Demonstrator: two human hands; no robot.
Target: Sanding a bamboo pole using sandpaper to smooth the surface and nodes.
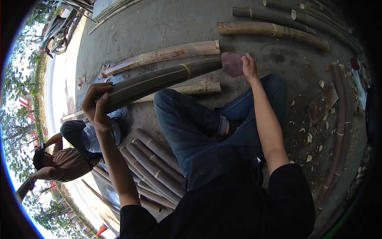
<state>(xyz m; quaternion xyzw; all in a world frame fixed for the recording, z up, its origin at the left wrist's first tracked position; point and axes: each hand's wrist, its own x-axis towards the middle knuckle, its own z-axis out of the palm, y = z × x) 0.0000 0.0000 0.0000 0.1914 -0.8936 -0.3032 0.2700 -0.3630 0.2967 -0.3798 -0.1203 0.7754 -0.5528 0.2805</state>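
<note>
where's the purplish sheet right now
In the head view, the purplish sheet is just right of upper centre, held by the right hand beside the right end of the dark bamboo pole.

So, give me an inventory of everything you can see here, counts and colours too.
Held bamboo: 1, dark, centre-left
Sheet: 1, dull purple, by the held bamboo's right end
Pale bamboo: 2, tan, floor either side of the held bamboo
Bamboo poles: several, brown and dark, upper right
Bamboo pile: several, dark brown, lower left
Long poles: at least 2, dark brown, right
Flat piece: 1, brown, right
Chips: many, pale, right
Container: 1, clear, left
Co-worker: 1, brown top, left
Motorbike: 1, dark, upper left
Trees: several, green, left
Cone: 1, orange, lower left
Floor: 1, grey, throughout
Legs: 2, blue jeans, centre
Left hand: 1, bare, gripping held bamboo
Right hand: 1, bare, holding sheet
</note>
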